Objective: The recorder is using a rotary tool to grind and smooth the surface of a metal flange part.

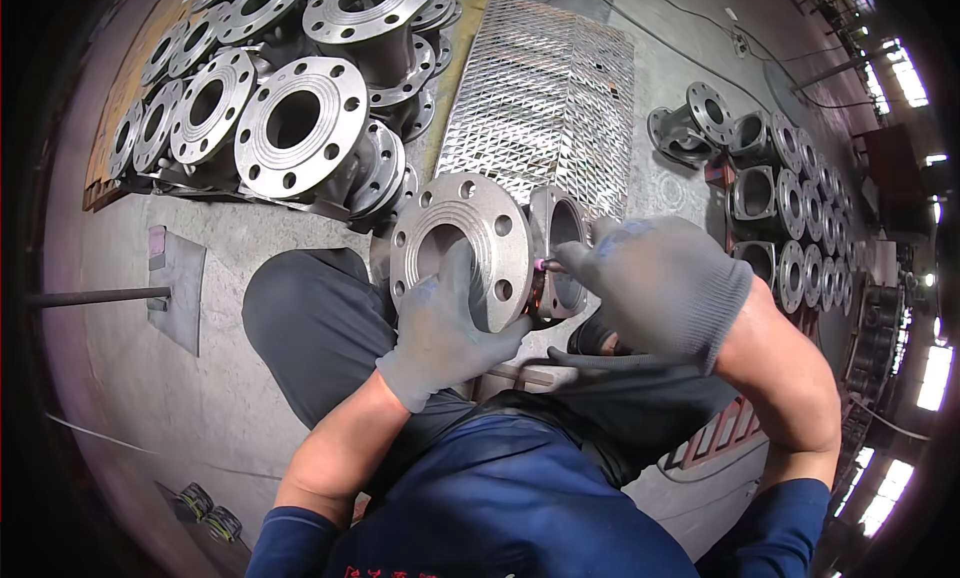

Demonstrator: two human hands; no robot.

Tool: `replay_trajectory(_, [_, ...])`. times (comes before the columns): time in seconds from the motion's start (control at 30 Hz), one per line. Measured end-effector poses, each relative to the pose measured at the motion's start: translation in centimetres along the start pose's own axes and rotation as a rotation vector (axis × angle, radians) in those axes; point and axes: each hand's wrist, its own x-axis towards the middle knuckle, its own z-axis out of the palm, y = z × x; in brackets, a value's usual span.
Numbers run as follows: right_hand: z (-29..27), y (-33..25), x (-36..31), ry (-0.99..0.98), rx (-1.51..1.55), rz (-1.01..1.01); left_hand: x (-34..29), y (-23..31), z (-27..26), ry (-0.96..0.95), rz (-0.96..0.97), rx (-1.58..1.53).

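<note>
Between my knees stands a grey cast metal valve body, with a round, bolt-holed flange on its left and a squarish flange on its right. My left hand, in a grey glove, grips the round flange's lower part, fingers reaching over its bore. My gloved right hand is closed around a slim rotary grinder, mostly hidden in the glove. Its pink tip points into the gap between the two flanges. Small orange sparks show just below the tip.
Stacked flanged castings fill the far left. A patterned metal plate lies ahead. More castings stand in rows at right, with a cable on the floor beyond. A flat metal plate with a rod is at left.
</note>
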Motion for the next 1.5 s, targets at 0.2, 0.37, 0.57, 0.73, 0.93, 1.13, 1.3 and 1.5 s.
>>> replay_trajectory(0.2, [5.6, 0.1, -2.4, 0.410, 0.314, 0.259, 0.0, -0.1, -0.8, 0.072, -0.031, -0.086])
replay_trajectory(0.37, [11.8, -4.4, -3.0, 0.662, 0.996, 0.263, -0.3, 0.4, -1.8, 0.046, -0.110, -0.325])
replay_trajectory(0.57, [15.2, -8.2, -1.8, 0.738, 1.147, 0.230, -0.8, 0.5, -1.9, -0.068, -0.171, -0.517])
replay_trajectory(0.73, [16.2, -9.2, -0.3, 0.706, 1.358, 0.332, -1.5, 0.7, -1.2, -0.120, -0.207, -0.485])
replay_trajectory(0.93, [16.8, -9.7, 0.4, 0.747, 1.720, 0.419, -2.8, 2.2, 0.7, -0.066, -0.248, -0.604])
replay_trajectory(1.13, [16.3, -9.4, 0.1, 0.700, 1.732, 0.443, -3.4, 2.7, 1.5, -0.015, -0.210, -0.583])
replay_trajectory(1.3, [16.9, -9.2, 0.6, 0.653, 1.828, 0.405, -3.4, 3.2, 1.7, 0.025, -0.253, -0.648])
replay_trajectory(1.5, [17.1, -9.6, 0.9, 0.696, 1.715, 0.437, -3.4, 3.0, 1.7, 0.065, -0.228, -0.668])
